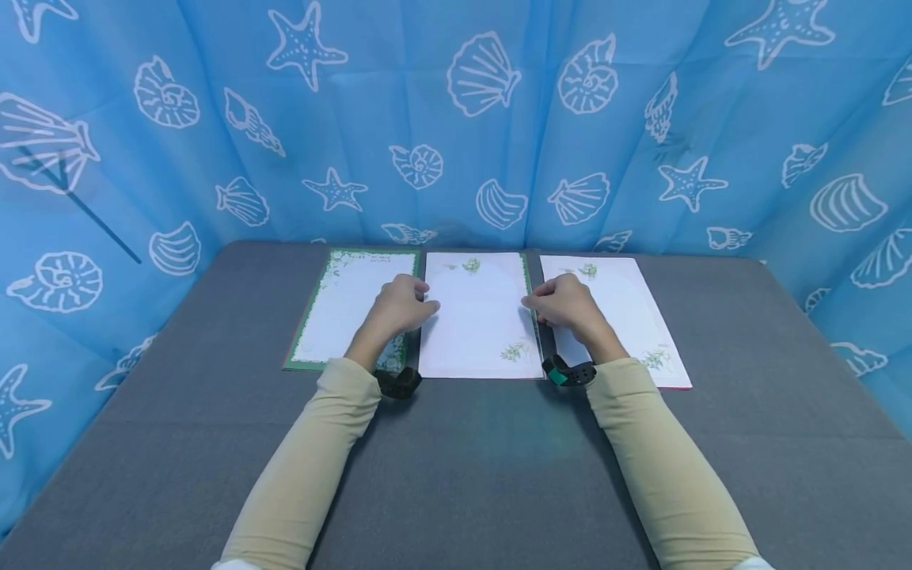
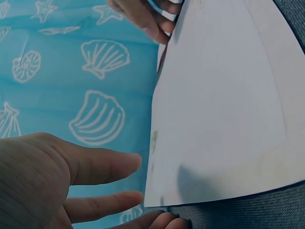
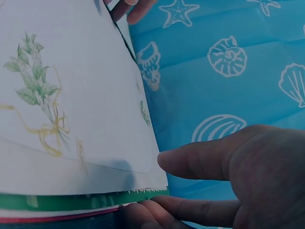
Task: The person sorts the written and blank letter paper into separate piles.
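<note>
No lettering could be read from where I stood: the green-bordered sheet (image 1: 342, 309) on the left bore a faint line near its top, too small to make out, and I saw no brand. The white sheet (image 1: 473, 317) lay in the middle, printed with green sprigs, and a similar sprigged sheet (image 1: 627, 309) lay to its right.

The left hand (image 1: 402, 305) was at the middle sheet's left edge, its thumb and forefinger straight and spread apart; the left wrist view put them just beside a corner, with other fingertips low by the edge. The right hand (image 1: 566, 302) was at the opposite edge, thumb apart from the fingers, which lay lower along the edge; how firmly they touched I could not tell.

The right wrist view alone gave the layers under the middle sheet, a green strip (image 3: 95, 199) and below it a red line (image 3: 62, 217), plus the yellow ribbon (image 3: 47, 133) on the sprig. From the head, only a green sliver showed on that side.

Narrow gaps of grey cloth (image 1: 484, 475) parted the three sheets. The cloth ran wide toward the person, crossed by both sleeves, while the far edges sat near the shell-patterned curtain (image 1: 399, 95).
</note>
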Demonstrator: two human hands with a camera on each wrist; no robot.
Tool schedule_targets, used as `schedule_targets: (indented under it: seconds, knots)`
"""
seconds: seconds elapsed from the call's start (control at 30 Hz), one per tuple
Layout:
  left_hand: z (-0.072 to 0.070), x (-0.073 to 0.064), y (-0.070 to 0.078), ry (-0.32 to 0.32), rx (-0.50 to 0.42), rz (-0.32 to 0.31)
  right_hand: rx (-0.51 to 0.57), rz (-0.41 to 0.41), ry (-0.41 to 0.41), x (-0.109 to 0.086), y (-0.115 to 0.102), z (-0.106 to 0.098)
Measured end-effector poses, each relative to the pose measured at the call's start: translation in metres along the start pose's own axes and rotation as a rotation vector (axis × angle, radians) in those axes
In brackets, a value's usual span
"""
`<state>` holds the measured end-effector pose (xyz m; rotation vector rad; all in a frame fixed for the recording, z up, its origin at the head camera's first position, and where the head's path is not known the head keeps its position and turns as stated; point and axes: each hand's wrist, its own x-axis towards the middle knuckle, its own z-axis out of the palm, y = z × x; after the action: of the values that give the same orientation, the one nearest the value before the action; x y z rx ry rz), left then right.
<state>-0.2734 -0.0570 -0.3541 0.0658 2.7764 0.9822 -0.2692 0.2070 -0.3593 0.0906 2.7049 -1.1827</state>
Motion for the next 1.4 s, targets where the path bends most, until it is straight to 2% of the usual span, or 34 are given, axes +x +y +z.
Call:
schedule_targets:
  seconds: [0.4, 0.73, 0.87, 1.07, 1.27, 1.4]
  knots:
    - [0.005, 0.003, 0.002, 0.014, -0.027, 0.053, -0.011, 0.019, 0.004, 0.002, 0.000, 0.001]
    - [0.006, 0.001, 0.003, 0.033, -0.040, 0.069, -0.008, 0.007, 0.022, 0.002, -0.001, 0.001]
    - [0.006, 0.000, 0.003, 0.087, -0.075, 0.088, -0.010, -0.001, 0.060, 0.001, -0.002, 0.001]
    - [0.009, 0.001, 0.001, 0.154, -0.157, 0.133, 0.051, -0.005, 0.101, -0.001, -0.005, 0.001]
    - [0.012, 0.001, 0.000, 0.178, -0.228, 0.156, 0.091, -0.009, 0.118, 0.000, -0.005, -0.002]
    - [0.012, -0.003, 0.005, 0.188, -0.300, 0.160, 0.111, -0.008, 0.129, -0.003, -0.007, -0.009]
